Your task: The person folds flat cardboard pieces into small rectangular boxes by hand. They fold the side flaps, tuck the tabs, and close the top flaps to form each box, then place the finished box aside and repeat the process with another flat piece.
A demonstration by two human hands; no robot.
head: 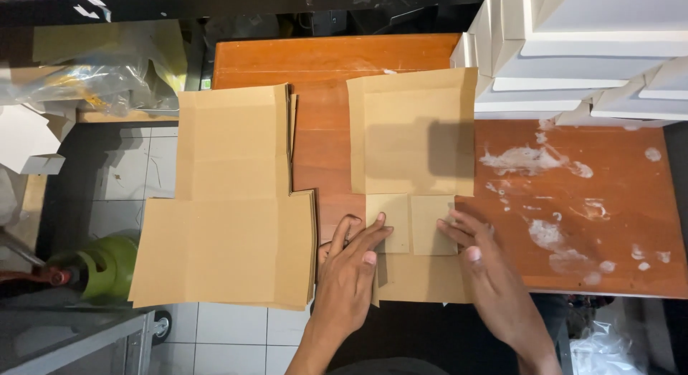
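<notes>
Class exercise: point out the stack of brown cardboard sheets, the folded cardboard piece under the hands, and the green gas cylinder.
stack of cardboard sheets [229, 224], head view, on the top sheet's middle.
folded cardboard piece [412, 142], head view, on its large upper panel.
green gas cylinder [107, 267], head view, on its rounded shoulder.

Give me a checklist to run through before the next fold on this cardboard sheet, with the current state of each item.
1. Left hand flat on the left small flap: ok, fingers lie across it.
2. Right hand on the right small flap: ok, fingertips press its edge.
3. Two flaps meet without overlap: ok, a narrow seam shows between them.
4. Cardboard sheet lies flat on the wooden table: ok at the far end; its near edge overhangs the table.
5. Stack of cardboard blanks clear of the sheet: ok, a gap separates them.
6. White boxes clear of the sheet: cannot tell, they look to touch its far right corner.
</notes>
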